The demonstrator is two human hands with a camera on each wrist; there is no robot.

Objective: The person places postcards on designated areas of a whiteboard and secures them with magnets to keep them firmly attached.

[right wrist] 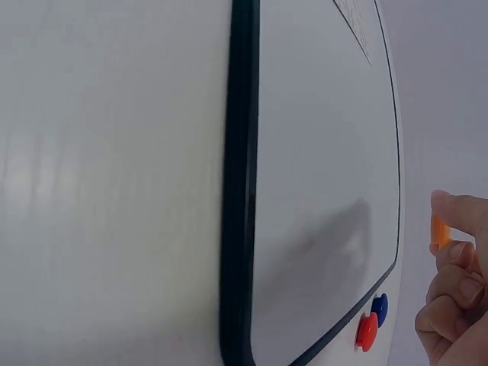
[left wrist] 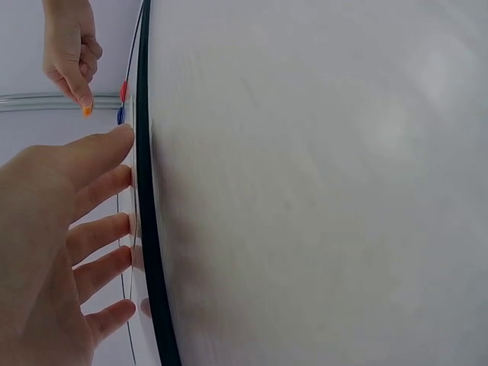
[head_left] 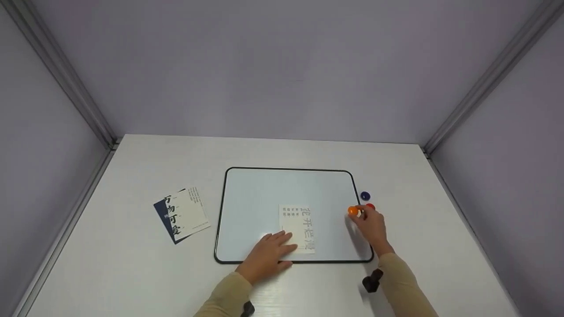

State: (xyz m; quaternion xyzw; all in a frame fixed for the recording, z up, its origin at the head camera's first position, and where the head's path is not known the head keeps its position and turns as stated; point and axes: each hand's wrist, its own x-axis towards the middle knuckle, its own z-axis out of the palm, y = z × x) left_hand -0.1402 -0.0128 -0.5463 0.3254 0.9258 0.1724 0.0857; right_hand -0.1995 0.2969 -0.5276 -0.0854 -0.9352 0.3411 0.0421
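Observation:
A whiteboard (head_left: 260, 189) with a black frame lies flat on the table, and a cream card (head_left: 297, 220) printed with grey characters rests on it. My left hand (head_left: 269, 255) has its fingers spread and straight, fingertips at the card's lower left side. Between thumb and fingers my right hand (head_left: 370, 224) pinches a round orange magnet (head_left: 353, 211), raised over the board's right part; the right wrist view shows this orange magnet (right wrist: 440, 231) edge-on. Just past the board's right edge sit a dark blue magnet (head_left: 365, 196) and a red magnet (right wrist: 367, 332), the red one partly hidden by my hand in the head view.
To the left of the board, a cream card (head_left: 191, 213) with black characters lies over a dark blue card (head_left: 164, 216). The white table (head_left: 273, 152) meets grey-purple panels at its back and sides.

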